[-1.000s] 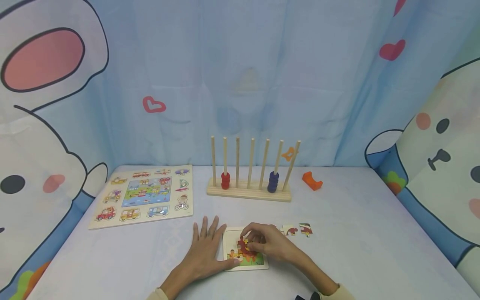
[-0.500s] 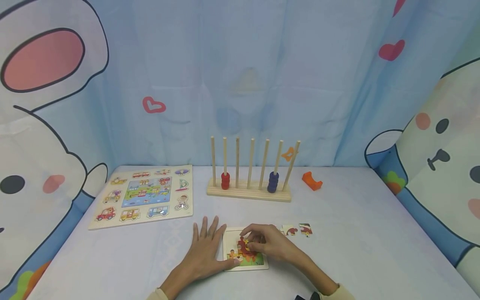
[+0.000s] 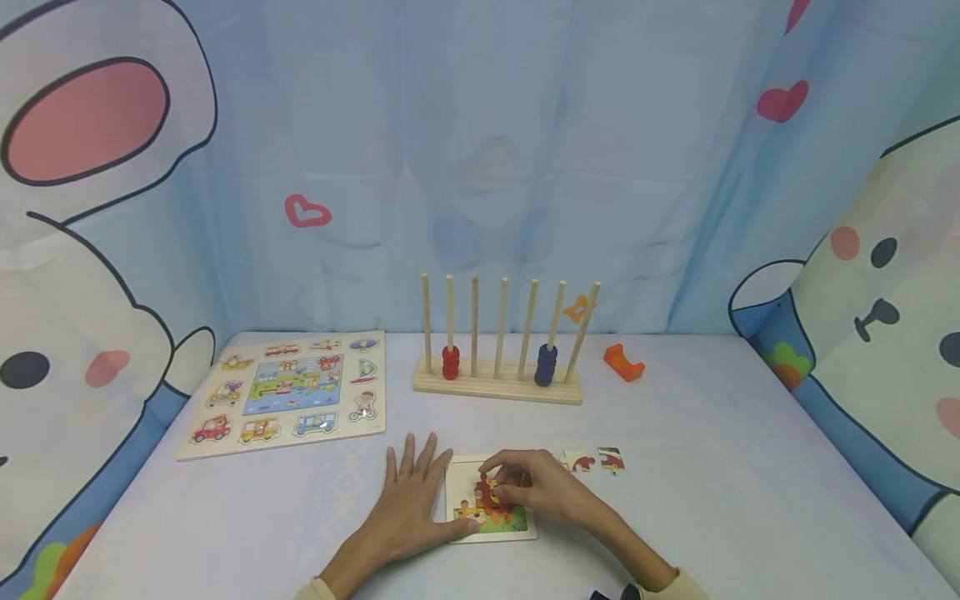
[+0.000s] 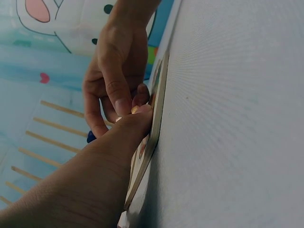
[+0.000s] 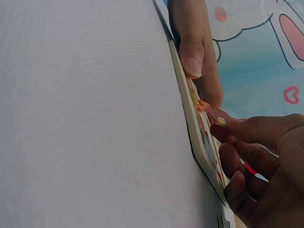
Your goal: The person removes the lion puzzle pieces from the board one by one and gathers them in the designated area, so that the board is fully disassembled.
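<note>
A small square jigsaw puzzle tray (image 3: 459, 472) with a pale wooden rim lies on the table in the head view, pieces with a green and orange picture along its near part. My left hand (image 3: 411, 507) lies to its left with fingers spread, its thumb resting over the tray's near left part. Over the tray, my right hand (image 3: 542, 485) pinches a reddish-brown puzzle piece (image 3: 486, 490) between thumb and fingers. In the right wrist view that puzzle piece (image 5: 217, 114) stands tilted, its lower end at the pieces in the tray. My right fingers partly hide it.
Loose puzzle pieces (image 3: 580, 461) lie just right of the tray, partly behind the right hand. A wooden peg stand (image 3: 498, 389) with red and blue beads stands behind. A vehicle puzzle board (image 3: 282, 427) lies back left, an orange curved block (image 3: 622, 363) back right.
</note>
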`<control>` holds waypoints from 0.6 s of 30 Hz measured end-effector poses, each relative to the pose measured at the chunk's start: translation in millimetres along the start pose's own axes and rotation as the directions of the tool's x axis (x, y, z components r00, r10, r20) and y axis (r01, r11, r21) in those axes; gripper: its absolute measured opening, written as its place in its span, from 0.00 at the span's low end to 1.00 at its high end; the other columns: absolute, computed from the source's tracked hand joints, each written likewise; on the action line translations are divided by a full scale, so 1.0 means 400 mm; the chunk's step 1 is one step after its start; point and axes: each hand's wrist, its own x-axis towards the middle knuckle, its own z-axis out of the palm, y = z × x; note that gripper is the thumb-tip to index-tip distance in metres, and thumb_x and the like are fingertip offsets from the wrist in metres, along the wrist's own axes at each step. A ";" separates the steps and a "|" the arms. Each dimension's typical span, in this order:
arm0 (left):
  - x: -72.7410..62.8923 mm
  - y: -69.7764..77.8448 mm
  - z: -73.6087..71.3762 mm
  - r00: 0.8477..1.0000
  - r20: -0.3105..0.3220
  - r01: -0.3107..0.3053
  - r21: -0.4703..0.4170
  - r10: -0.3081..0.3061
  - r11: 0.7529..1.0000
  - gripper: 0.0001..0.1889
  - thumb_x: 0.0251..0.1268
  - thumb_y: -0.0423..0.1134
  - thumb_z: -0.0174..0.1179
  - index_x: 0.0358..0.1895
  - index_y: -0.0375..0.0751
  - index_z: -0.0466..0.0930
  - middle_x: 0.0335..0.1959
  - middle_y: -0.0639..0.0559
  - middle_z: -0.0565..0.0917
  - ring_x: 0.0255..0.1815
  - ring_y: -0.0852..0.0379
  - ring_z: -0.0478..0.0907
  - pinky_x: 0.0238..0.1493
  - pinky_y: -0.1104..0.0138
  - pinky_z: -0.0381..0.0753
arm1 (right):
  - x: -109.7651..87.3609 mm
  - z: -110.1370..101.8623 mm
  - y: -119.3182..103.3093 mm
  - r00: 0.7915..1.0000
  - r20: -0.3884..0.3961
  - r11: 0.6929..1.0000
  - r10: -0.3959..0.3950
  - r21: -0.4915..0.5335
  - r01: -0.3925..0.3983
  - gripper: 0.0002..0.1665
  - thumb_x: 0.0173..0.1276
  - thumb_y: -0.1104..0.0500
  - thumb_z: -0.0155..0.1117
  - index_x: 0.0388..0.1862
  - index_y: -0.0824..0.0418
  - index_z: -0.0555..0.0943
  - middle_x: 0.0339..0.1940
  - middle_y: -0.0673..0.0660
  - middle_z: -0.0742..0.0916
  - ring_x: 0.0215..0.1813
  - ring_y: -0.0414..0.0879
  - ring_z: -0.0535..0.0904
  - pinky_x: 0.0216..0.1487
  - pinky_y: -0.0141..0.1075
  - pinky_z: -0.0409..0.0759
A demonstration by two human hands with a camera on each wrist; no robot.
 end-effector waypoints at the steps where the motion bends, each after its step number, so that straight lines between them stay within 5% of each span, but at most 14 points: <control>1: 0.000 -0.001 0.001 1.000 0.000 0.001 0.000 -0.001 1.000 0.55 0.49 0.78 0.52 0.74 0.41 0.57 0.77 0.38 0.49 0.76 0.33 0.35 0.71 0.37 0.29 | 0.000 -0.001 0.000 1.000 0.002 1.000 0.003 0.002 -0.003 0.15 0.64 0.60 0.66 0.50 0.55 0.82 0.29 0.45 0.86 0.29 0.36 0.81 0.34 0.30 0.80; 18: 0.002 -0.004 0.005 1.000 0.006 0.001 0.002 -0.001 1.000 0.55 0.50 0.78 0.51 0.74 0.41 0.56 0.77 0.39 0.48 0.76 0.33 0.34 0.71 0.38 0.28 | -0.029 -0.083 0.002 0.997 -0.077 1.000 0.013 -0.004 -0.013 0.16 0.66 0.59 0.64 0.53 0.58 0.81 0.32 0.47 0.86 0.31 0.40 0.79 0.31 0.32 0.79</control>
